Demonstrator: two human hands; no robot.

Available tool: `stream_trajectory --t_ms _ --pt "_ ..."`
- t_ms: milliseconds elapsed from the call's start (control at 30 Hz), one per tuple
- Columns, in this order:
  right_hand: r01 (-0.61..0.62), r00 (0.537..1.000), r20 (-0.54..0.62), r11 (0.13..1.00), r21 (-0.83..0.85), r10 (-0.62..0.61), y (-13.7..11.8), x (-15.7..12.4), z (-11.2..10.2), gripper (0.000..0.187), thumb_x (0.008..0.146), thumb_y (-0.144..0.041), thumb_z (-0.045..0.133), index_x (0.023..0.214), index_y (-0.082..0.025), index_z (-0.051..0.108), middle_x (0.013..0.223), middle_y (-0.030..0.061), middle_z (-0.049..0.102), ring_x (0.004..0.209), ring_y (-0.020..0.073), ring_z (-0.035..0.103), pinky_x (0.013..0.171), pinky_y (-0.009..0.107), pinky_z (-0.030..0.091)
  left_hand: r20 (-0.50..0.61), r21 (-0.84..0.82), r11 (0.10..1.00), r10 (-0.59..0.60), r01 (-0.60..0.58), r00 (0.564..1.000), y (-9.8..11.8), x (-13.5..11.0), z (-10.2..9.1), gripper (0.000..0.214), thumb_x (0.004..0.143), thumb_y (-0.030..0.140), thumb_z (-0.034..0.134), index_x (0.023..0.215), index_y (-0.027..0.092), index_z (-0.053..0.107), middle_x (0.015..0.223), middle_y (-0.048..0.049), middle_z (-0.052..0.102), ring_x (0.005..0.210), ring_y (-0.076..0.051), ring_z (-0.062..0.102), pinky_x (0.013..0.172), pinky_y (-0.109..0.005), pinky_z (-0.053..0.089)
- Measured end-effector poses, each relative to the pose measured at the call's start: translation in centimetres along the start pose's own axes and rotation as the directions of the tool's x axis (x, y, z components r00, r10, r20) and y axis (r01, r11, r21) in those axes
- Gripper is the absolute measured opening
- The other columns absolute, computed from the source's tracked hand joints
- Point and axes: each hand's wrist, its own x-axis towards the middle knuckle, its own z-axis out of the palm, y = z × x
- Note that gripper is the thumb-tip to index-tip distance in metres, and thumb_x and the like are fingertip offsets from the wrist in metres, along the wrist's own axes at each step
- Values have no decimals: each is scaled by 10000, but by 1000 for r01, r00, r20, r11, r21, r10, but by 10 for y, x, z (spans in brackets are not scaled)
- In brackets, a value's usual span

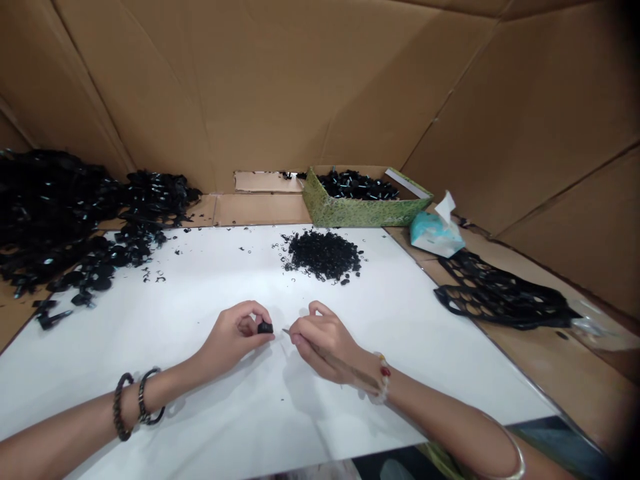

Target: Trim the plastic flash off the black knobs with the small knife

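Note:
Between the thumb and fingers of my left hand (235, 333) is a small black rubber-like part (265, 328), held just above the white tabletop (225, 413). My right hand (325, 340) grips a slim pointed knife (286, 331), its tip a short way from the black part and not touching it. The knife's long brownish handle runs back under my palm toward the wrist. Beyond both hands lies a heap of tiny black scraps (325, 255).
A large pile of black parts with metal pins (50, 207) spreads at the left. At the back stands a green box (365, 212) of similar parts. To the right are a tissue pack (436, 233) and black sheets with holes (505, 293). Cardboard walls (280, 80) surround the table.

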Motion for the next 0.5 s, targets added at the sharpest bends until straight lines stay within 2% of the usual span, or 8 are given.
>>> stream_trajectory --t_ms 200,333,400,500 --pt "-21 999 -37 1000 21 22 2 0 -1 151 885 -126 318 810 -193 430 584 -46 506 462 95 373 635 292 301 2 -25 995 93 -93 996 0 0 0 96 716 160 597 769 191 523 775 8 476 723 -123 494 607 -220 441" --pt "-40 992 -118 996 78 49 2 -1 1 134 897 -147 318 861 -191 440 647 -23 543 506 106 423 635 289 337 67 22 983 180 -182 981 -1 -1 1 129 711 78 522 758 194 491 827 -5 460 752 -126 495 663 -241 462" --pt "-90 984 -142 988 125 108 1 -3 5 139 908 -174 311 933 -188 447 706 5 574 574 124 489 624 275 371 94 60 973 215 -221 972 -2 -2 2 167 695 42 499 757 195 481 830 -4 450 729 -119 483 644 -233 446" --pt "-197 972 -96 964 179 216 -1 -7 12 163 923 -201 289 1003 -186 430 727 13 581 597 126 525 550 236 386 99 134 956 250 -262 963 -2 -2 2 205 677 10 475 759 197 465 824 -2 441 691 -112 457 582 -214 402"
